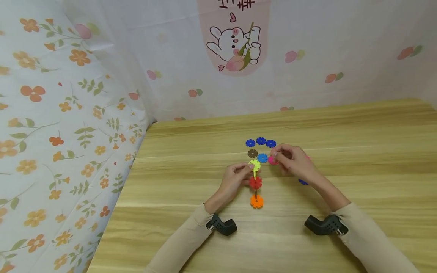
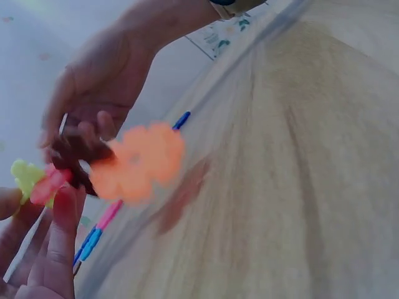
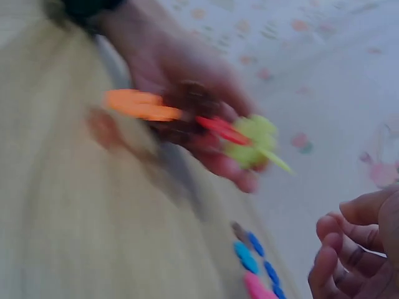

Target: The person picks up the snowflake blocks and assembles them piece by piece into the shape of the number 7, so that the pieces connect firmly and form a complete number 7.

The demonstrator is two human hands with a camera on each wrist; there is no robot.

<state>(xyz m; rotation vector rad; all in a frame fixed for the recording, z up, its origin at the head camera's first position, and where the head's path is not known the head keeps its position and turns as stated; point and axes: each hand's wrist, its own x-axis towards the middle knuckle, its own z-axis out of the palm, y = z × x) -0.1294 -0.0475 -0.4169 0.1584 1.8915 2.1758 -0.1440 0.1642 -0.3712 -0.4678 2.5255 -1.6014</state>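
My left hand (image 1: pixel 233 180) pinches a chain of slotted plastic snowflake discs near its yellow-green end (image 1: pixel 254 165). Along the chain come a red disc (image 1: pixel 255 182), a brown disc (image 3: pixel 190 103) and an orange disc (image 1: pixel 257 201). The brown one shows only edge-on in the head view. To the right, my right hand (image 1: pixel 293 161) hangs over the loose discs beside a pink disc (image 1: pixel 272 160). Its fingers (image 3: pixel 349 249) are loosely bent, and the right wrist view shows nothing between them. Blur softens the chain in both wrist views.
Beyond the hands, three dark blue discs (image 1: pixel 261 141) lie in a row on the wooden table (image 1: pixel 170 159). Nearer are a brown disc (image 1: pixel 252 153) and a light blue disc (image 1: pixel 262 158). Another dark blue disc (image 1: pixel 303 182) is partly hidden by the right forearm. Patterned cloth (image 1: pixel 164 49) hangs behind.
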